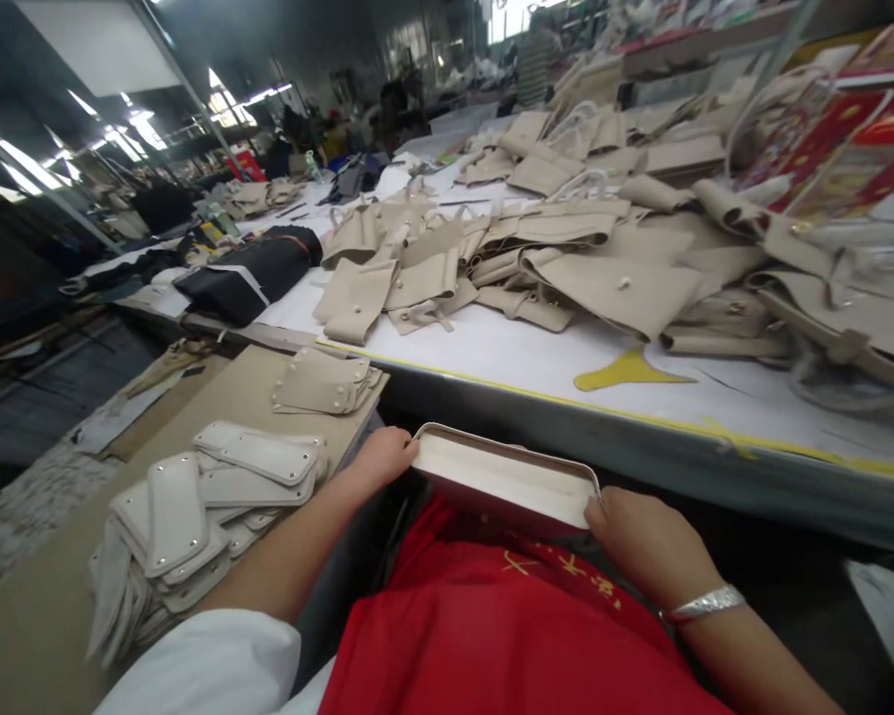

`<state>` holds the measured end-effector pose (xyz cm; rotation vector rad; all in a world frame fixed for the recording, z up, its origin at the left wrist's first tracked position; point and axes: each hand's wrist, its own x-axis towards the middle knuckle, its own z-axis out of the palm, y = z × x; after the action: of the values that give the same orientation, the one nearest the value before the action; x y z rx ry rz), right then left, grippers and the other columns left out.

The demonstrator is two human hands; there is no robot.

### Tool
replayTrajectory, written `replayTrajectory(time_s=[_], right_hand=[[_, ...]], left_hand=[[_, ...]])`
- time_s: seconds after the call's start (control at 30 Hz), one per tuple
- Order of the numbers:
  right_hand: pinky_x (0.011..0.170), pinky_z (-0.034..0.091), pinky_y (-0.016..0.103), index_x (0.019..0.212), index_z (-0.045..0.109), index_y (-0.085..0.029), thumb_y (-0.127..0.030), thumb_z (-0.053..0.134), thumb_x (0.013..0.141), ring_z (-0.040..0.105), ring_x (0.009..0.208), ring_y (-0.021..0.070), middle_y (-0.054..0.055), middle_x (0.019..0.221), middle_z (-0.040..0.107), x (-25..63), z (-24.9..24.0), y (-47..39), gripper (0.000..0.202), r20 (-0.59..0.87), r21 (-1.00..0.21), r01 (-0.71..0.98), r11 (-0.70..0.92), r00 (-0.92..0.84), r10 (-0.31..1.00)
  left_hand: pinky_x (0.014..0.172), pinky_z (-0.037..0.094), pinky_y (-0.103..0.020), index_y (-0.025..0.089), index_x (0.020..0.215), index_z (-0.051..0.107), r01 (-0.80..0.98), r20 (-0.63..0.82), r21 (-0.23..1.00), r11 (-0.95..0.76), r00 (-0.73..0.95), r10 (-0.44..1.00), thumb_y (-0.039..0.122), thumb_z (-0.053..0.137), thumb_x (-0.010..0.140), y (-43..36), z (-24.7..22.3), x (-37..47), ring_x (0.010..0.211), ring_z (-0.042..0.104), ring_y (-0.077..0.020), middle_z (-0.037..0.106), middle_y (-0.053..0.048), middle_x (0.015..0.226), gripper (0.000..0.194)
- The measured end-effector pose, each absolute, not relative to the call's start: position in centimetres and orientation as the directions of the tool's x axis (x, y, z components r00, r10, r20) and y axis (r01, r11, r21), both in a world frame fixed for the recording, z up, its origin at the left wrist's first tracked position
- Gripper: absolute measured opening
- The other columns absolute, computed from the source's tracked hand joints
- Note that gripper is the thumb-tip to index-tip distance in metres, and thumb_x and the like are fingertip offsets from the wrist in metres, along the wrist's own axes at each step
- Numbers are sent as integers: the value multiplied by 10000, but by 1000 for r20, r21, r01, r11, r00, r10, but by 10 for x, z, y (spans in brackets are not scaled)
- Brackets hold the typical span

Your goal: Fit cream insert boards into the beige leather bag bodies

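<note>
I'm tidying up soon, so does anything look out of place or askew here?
Mildly, yes: the pale studded panels slump in an uneven, fanned pile on the left, and a lone yellow piece stands out near the beige pieces. Nothing looks spilled.

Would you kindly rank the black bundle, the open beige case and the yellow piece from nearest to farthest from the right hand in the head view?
1. Open beige case: its right end in the right hand.
2. Yellow piece: ahead, on the white-topped table.
3. Black bundle: far left, beyond the case.
</note>
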<state>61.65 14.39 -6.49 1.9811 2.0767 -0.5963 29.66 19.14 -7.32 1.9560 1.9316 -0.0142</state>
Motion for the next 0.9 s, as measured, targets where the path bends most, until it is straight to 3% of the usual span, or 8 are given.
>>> replayTrajectory(time_s=[0.17, 0.37, 0.6, 0.8, 0.9], right_hand=[[591, 388, 329, 792, 603, -136, -242, 321, 874, 642, 731, 279, 151, 784, 657, 616, -67, 142, 313, -431, -130, 991, 38, -91, 898], [614, 422, 356, 866, 586, -109, -223, 292, 895, 650, 742, 296, 167, 767, 655, 612, -64, 138, 317, -416, -77, 996, 52, -80, 906], [605, 431, 349, 841, 578, -102, -210, 298, 890, 651, 729, 294, 171, 752, 653, 613, -65, 134, 305, -408, -73, 995, 73, -97, 908], [579, 418, 339, 833, 571, -112, -214, 300, 897, 648, 716, 294, 151, 740, 650, 614, -68, 133, 297, -385, -47, 993, 106, -116, 916], [574, 410, 324, 823, 574, -120, -220, 321, 895, 649, 725, 285, 145, 766, 652, 614, -69, 133, 282, -393, -34, 990, 137, -140, 909]], left_hand=[[705, 397, -336, 88, 716, 655, 993, -257, 104, -58, 83, 963, 270, 360, 820, 196, -73, 304, 778, 600, -261, 650, -179, 793, 362], [711, 398, -323, 93, 749, 641, 991, -253, 69, -116, 130, 959, 292, 318, 857, 200, -77, 303, 770, 595, -240, 646, -168, 811, 395], [704, 409, -285, 125, 675, 602, 968, -271, 220, -122, 181, 945, 302, 354, 849, 202, -84, 290, 742, 584, -199, 630, -100, 725, 351], [504, 432, -226, 113, 759, 628, 880, -422, 469, 73, 151, 894, 473, 7, 904, 202, -84, 279, 505, 574, -136, 617, -69, 592, 733], [465, 416, -229, 117, 676, 605, 842, -457, 510, 177, 91, 885, 541, 213, 873, 205, -83, 281, 468, 562, -152, 584, -61, 522, 610]])
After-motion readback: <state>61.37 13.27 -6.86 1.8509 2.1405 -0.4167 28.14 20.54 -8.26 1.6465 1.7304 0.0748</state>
